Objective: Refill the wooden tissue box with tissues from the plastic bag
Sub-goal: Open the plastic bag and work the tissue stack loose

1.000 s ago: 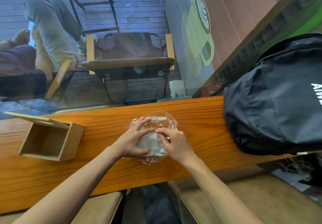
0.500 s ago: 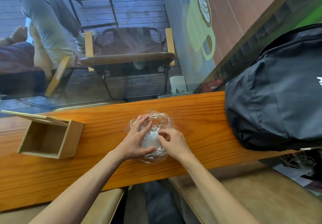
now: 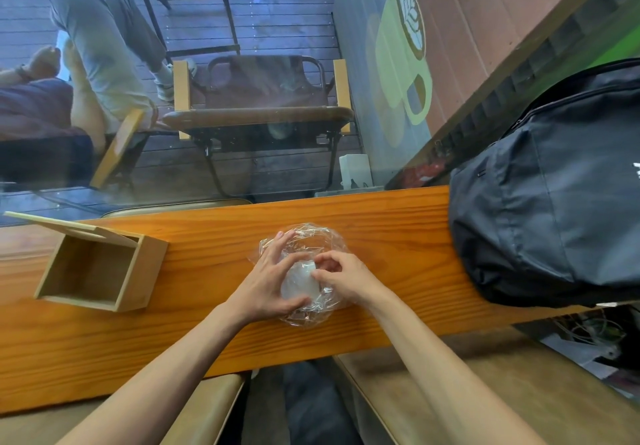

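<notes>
A clear plastic bag (image 3: 313,236) with white tissues (image 3: 299,282) inside lies on the wooden counter (image 3: 214,254), in the middle. My left hand (image 3: 266,278) grips the bag's left side, thumb under, fingers spread over the top. My right hand (image 3: 343,276) pinches the plastic at the bag's middle with thumb and forefinger. The wooden tissue box (image 3: 93,268) stands at the left of the counter, its lid swung open and its inside bare.
A large black backpack (image 3: 547,195) fills the right end of the counter. A window runs along the counter's far edge, with chairs and a seated person beyond it. Padded stools (image 3: 485,392) sit below the near edge.
My right hand's fingers have curled in and pinched the plastic nearer the bag's centre. My left hand has stayed on the bag's left side. The bag has not shifted.
</notes>
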